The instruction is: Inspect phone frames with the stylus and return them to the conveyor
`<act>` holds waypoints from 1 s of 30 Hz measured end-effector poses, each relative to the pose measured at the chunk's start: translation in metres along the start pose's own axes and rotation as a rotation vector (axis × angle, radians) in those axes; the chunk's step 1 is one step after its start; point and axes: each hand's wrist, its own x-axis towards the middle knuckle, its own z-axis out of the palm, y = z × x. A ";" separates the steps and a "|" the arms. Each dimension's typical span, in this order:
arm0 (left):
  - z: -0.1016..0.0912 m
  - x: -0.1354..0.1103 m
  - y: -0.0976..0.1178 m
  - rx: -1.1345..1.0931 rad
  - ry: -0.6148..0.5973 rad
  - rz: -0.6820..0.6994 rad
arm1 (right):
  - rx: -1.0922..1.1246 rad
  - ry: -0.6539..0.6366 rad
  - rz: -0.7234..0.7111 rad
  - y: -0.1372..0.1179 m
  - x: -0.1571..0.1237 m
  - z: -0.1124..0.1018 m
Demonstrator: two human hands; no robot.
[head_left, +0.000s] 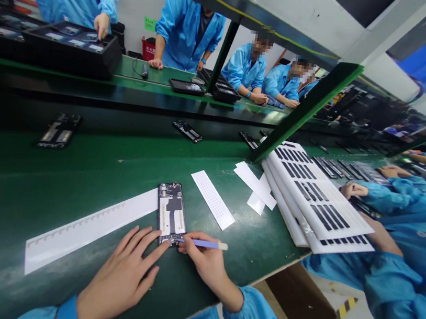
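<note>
An opened phone (172, 212), its inner parts showing, lies on the green bench (86, 184) in front of me. My left hand (124, 271) rests with fingers spread, the fingertips touching the phone's lower left end. In a pinch, my right hand (208, 267) holds a thin purple stick-shaped tool (205, 243) with a pale end. The tool's tip points at the phone's lower edge; I cannot tell whether it touches. Left of the phone lies a long white sticker strip (87, 234), its upper end beside or under it. A white sheet of small printed marks (213, 200) lies to the right.
White paper strips (255, 184) lie farther right, beside stacked white trays (319, 195) holding dark strips. Other opened phones (59, 131) lie along the back. A green post (307, 112) rises behind the stack. Co-workers in blue sit right (414, 251) and stand across the bench (189, 32).
</note>
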 end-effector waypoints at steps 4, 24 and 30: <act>-0.001 0.002 0.003 0.001 0.004 -0.018 | 0.005 -0.002 0.013 0.000 0.000 0.001; 0.002 0.001 0.003 0.035 0.007 -0.022 | 0.194 -0.052 0.278 -0.010 0.014 -0.002; 0.002 0.001 0.005 0.022 0.018 -0.033 | 0.200 -0.041 0.271 -0.007 0.012 -0.002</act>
